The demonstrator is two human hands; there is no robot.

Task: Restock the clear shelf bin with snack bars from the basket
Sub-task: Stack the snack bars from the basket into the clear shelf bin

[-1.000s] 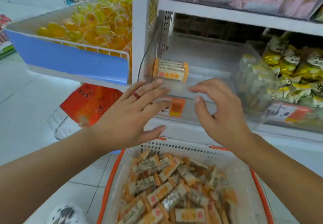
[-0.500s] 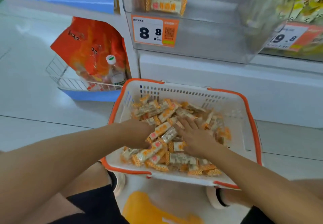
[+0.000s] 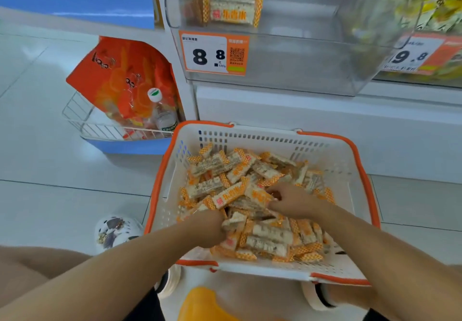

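A white basket with an orange rim [image 3: 325, 150] stands on the floor below me, filled with several orange-and-white wrapped snack bars [image 3: 225, 168]. My left hand [image 3: 207, 228] is buried in the pile at its near left, fingers curled around bars. My right hand [image 3: 292, 201] is in the middle of the pile, its fingers closed on bars. Above, the clear shelf bin [image 3: 300, 58] holds one snack bar [image 3: 232, 5] at its left; the rest of it looks bare.
An orange price tag reading 8.8 [image 3: 213, 54] is fixed to the bin's front. A wire rack with orange bags and a bottle [image 3: 155, 110] stands at the left. A neighbouring bin of yellow sweets [image 3: 440, 0] is at the right. My feet flank the basket.
One second ago both hands were open up at the shelf bin. They dropped into the basket, and since half a second ago their fingers have closed among the bars.
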